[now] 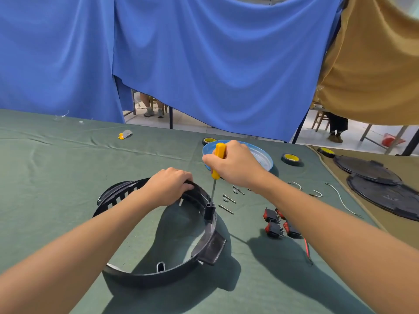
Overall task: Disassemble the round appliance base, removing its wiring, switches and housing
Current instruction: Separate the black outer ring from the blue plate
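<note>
Two-handed unscrewing step: gripping housing ring (158, 277) with left hand (169, 185), clasping yellow screwdriver (220, 150), tip in screw post (209, 210), with right hand (235, 165); next, likely firm downward turning.

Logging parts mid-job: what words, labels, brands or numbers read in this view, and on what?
No text can be read in this view.
The tape rolls carry yellow inner labels, print too blurred.
The black discs show raised marks, too faint to read.
The red switches: too small to tell.
The housing ring and screwdriver: no marking shows.
</note>
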A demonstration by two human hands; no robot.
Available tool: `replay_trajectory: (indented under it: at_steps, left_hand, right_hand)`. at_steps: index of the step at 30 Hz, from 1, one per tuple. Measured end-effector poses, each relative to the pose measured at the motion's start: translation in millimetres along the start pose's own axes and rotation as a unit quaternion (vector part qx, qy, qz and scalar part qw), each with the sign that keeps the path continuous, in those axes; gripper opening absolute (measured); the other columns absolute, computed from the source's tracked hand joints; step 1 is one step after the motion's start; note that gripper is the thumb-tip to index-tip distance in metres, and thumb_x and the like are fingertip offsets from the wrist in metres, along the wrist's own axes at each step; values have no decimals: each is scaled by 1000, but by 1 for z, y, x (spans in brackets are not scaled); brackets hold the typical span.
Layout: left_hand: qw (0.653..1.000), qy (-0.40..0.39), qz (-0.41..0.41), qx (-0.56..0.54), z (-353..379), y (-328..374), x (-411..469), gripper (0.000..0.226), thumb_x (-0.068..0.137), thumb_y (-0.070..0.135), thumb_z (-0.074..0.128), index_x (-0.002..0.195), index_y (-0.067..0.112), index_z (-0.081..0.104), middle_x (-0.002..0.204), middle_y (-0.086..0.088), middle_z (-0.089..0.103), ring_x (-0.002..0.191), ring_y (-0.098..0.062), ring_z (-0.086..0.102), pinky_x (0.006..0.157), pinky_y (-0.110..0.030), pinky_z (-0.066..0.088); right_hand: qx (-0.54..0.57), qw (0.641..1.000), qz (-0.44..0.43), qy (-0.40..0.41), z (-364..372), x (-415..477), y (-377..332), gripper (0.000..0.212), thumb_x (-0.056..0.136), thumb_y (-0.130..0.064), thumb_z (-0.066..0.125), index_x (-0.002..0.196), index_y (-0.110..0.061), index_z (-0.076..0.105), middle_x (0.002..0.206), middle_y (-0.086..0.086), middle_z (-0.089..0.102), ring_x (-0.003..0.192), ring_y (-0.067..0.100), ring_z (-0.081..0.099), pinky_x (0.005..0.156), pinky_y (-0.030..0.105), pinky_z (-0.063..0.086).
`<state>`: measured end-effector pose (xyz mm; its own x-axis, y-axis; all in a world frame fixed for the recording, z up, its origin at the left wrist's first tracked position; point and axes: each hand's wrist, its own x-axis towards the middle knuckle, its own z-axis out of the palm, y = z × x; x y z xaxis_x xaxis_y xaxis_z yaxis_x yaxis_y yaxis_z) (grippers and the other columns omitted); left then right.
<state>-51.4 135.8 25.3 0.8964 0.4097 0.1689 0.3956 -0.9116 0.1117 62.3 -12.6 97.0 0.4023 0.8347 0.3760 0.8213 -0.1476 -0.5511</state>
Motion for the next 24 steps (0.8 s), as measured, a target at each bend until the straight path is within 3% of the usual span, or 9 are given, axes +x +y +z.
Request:
replay_trajectory:
  at_steps: [7, 10, 13, 15, 20, 24]
  left_hand:
    - [999, -6, -2, -46, -1, -2, -1, 22, 100, 32, 49, 106, 17, 65, 103, -5, 69, 98, -29, 60, 85, -44, 47]
    - [997, 5, 7, -73, -2, -1, -1, 21, 99, 28, 51, 104, 14, 66, 99, -6, 69, 95, -28, 59, 83, -40, 46]
    - [994, 33, 11, -108, -5, -1, -2, 21, 99, 24, 53, 104, 10, 68, 98, -7, 69, 93, -26, 59, 77, -32, 42]
    - [990, 60, 13, -126, -8, -2, -2, 20, 98, 22, 55, 103, 10, 69, 98, -6, 70, 92, -24, 59, 73, -27, 37]
    - [987, 64, 23, -146, -21, -7, -3, 17, 97, 23, 57, 99, 13, 71, 89, 2, 67, 82, -15, 54, 70, -23, 35]
    - [983, 80, 15, -165, -26, -12, -5, 15, 95, 23, 61, 97, 14, 72, 86, 1, 67, 80, -15, 55, 69, -21, 34]
  right_hand:
    - [-1, 1000, -22, -3, -3, 5, 0, 47, 83, -30, 63, 46, -14, 40, 43, -4, 32, 42, 10, 36, 40, 18, 28]
    - [-3, 999, -5, -49, 12, -3, 5, 42, 83, -29, 61, 52, -2, 50, 48, 3, 39, 45, 10, 35, 48, 34, 36]
    - [-10, 997, -5, -73, 23, -11, 7, 39, 80, -27, 60, 55, 1, 49, 51, 5, 34, 52, 16, 33, 52, 40, 33]
    - [-22, 997, -14, -66, 26, -13, 6, 37, 80, -27, 59, 53, -4, 48, 49, 4, 34, 53, 19, 32, 52, 37, 30]
    - [-38, 994, -22, -97, 21, -13, -1, 41, 82, -29, 60, 57, 2, 54, 49, 6, 40, 52, 17, 38, 52, 37, 38]
    - [-5, 999, -46, -24, 2, -8, -17, 49, 83, -25, 63, 44, -14, 35, 45, 0, 29, 46, 16, 28, 50, 33, 30]
